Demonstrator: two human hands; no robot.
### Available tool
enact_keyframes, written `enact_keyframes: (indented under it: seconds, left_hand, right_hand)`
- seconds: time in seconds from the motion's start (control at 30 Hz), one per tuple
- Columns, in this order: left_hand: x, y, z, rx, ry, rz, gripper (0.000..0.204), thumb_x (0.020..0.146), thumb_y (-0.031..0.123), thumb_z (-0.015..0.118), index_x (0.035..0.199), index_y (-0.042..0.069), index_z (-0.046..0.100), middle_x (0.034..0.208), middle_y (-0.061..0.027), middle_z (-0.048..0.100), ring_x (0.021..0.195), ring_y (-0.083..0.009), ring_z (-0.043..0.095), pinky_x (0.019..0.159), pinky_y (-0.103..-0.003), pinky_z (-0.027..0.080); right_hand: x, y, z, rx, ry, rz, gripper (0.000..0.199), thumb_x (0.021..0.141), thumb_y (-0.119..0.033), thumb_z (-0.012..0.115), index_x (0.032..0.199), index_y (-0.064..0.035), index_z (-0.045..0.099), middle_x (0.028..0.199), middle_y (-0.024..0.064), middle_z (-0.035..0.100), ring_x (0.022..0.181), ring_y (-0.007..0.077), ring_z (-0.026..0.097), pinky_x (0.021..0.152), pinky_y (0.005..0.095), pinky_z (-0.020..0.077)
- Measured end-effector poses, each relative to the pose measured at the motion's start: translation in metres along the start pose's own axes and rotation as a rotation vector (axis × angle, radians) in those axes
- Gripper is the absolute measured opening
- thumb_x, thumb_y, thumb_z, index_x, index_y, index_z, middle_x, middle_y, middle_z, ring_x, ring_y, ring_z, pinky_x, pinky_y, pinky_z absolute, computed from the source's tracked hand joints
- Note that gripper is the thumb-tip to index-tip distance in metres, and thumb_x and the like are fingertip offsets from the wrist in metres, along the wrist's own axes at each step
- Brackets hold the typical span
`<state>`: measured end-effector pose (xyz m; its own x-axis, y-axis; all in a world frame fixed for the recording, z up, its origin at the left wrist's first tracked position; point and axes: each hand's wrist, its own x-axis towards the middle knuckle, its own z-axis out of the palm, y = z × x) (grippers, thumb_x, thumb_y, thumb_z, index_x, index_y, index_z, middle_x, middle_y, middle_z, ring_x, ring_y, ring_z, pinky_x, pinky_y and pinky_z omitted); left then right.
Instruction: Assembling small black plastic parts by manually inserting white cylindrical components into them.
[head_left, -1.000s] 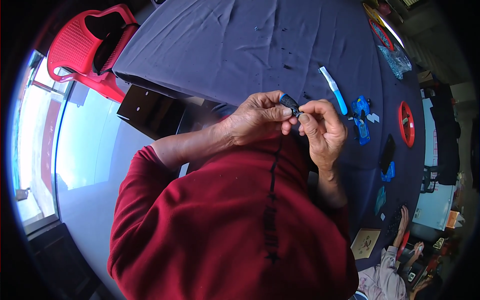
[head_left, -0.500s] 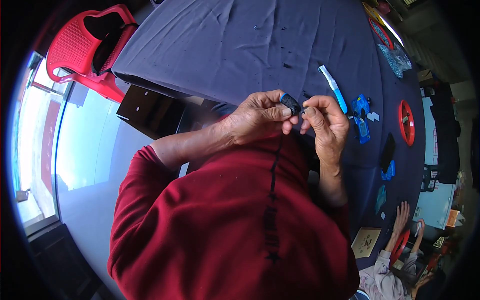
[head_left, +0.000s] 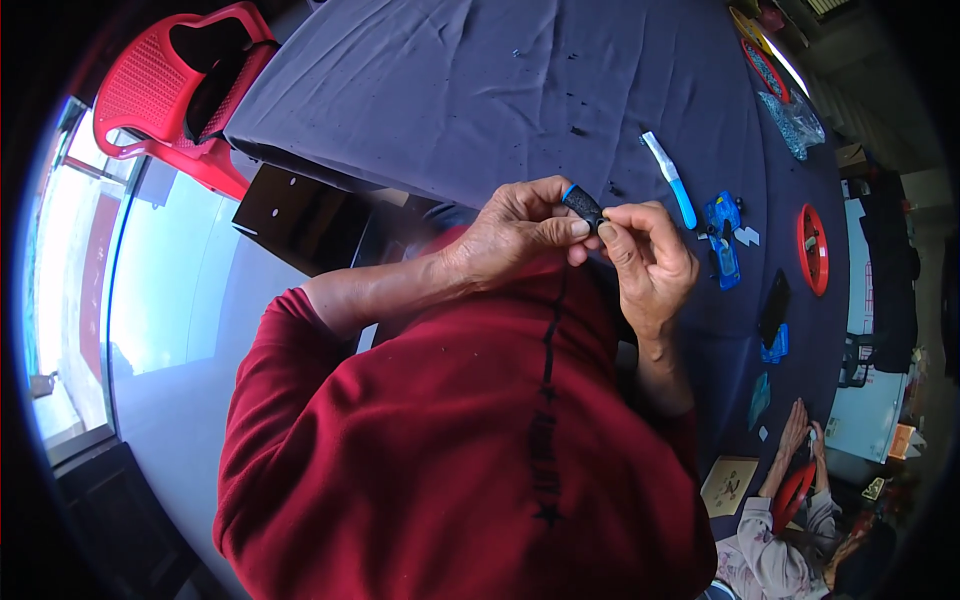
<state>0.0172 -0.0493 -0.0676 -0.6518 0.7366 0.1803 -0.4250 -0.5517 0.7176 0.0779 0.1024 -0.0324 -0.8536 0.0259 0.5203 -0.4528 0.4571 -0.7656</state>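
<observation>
Over the near edge of the dark cloth-covered table, my two hands meet. My left hand (head_left: 530,225) is closed, its thumb and index finger at a small black textured piece with a blue rim (head_left: 582,204). It looks like a sleeve over the index fingertip, but I cannot tell for sure. My right hand (head_left: 652,258) is pinched, with thumb and index finger touching the lower end of that black piece. Something tiny and dark lies between the fingertips, too small to name. A slim tool with a white upper part and blue handle (head_left: 668,178) lies beyond my right hand.
Right of my hands lie a blue plastic item (head_left: 722,238), a red oval tray (head_left: 802,240) and a flat black item (head_left: 773,308). A clear bag (head_left: 797,125) sits far right. Another person's hands (head_left: 795,430) work at lower right. A red chair (head_left: 140,100) stands left.
My right hand has shifted slightly left, bringing its pinched fingertips against the black piece; a small gap showed before. The other person's hands have drawn closer together.
</observation>
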Motion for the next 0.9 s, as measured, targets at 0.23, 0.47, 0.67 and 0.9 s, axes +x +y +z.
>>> enact_keyframes:
  seconds: [0.23,0.47,0.67,0.9]
  left_hand:
    - [0.0,-0.001,-0.001,0.007,0.015,-0.03,0.012,0.085,0.01,0.056,0.091,-0.001,0.056,0.081,-0.006,0.059,0.07,-0.0089,0.055,0.067,-0.022,0.046]
    - [0.0,-0.002,-0.004,0.11,0.007,-0.004,0.014,0.085,0.013,0.057,0.093,0.001,0.057,0.082,-0.0044,0.06,0.073,-0.0093,0.053,0.071,-0.024,0.045]
    - [-0.002,0.001,-0.004,0.296,0.017,0.055,0.015,0.085,0.013,0.057,0.094,0.0,0.055,0.081,-0.0025,0.058,0.074,-0.008,0.052,0.072,-0.024,0.044]
    - [0.0,-0.002,-0.006,0.234,-0.011,0.049,0.014,0.086,0.012,0.055,0.094,0.001,0.055,0.081,-0.0023,0.057,0.075,-0.0082,0.052,0.073,-0.024,0.043]
  right_hand:
    - [0.0,-0.002,0.002,-0.216,0.049,-0.205,0.011,0.079,-0.002,0.061,0.09,-0.0003,0.058,0.077,0.0048,0.058,0.066,0.0115,0.057,0.056,0.0223,0.0456]
    - [-0.001,-0.008,0.001,-0.449,0.043,-0.296,0.014,0.077,-0.001,0.062,0.09,-0.0026,0.057,0.076,0.0059,0.058,0.065,0.0163,0.058,0.057,0.0252,0.0466]
    - [0.001,-0.012,0.002,-0.512,0.026,-0.324,0.016,0.075,0.0,0.063,0.089,-0.003,0.057,0.075,0.0054,0.058,0.064,0.0159,0.058,0.056,0.0257,0.0467]
    - [0.002,-0.007,-0.002,-0.368,-0.034,-0.196,0.013,0.075,0.001,0.063,0.087,-0.0022,0.058,0.075,0.0066,0.058,0.064,0.019,0.058,0.057,0.0267,0.0466]
